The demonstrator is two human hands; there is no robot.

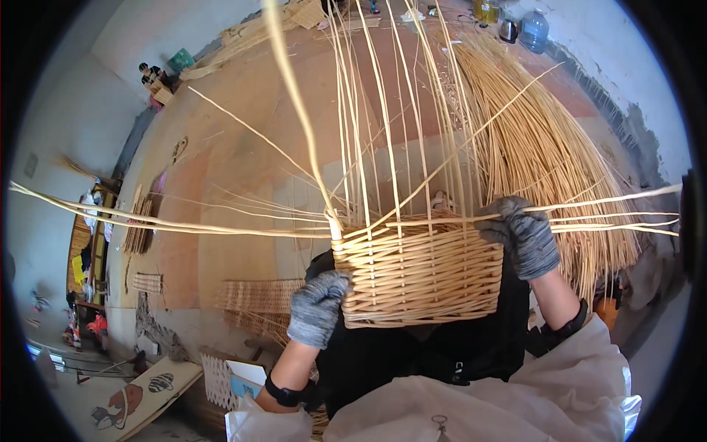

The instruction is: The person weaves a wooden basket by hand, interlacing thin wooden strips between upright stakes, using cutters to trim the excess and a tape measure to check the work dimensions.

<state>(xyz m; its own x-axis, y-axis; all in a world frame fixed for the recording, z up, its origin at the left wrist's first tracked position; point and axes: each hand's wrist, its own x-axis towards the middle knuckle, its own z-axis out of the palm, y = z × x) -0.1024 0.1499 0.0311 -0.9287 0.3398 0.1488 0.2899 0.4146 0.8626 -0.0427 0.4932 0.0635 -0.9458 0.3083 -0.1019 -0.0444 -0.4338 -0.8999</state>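
Note:
A partly woven wicker basket (423,276) rests over my lap, its woven side toward me. Long upright stakes (390,140) rise from its top edge, and loose rods (184,223) stick out to the left and right. My left hand (318,308), in a grey knitted glove, is closed on the basket's lower left edge. At the top right corner, my gloved right hand (524,236) pinches a long willow rod (626,197) lying along the rim. One thick rod (298,96) stands up from the left corner, nearer the camera. The inside of the basket is mostly hidden.
A big bundle of rods (530,132) lies on the floor at the right. Woven pieces (254,298) lie at the left, near a board (147,398) with items on it. Far left sits another person (152,74). A blue water jug (534,32) stands at the back right.

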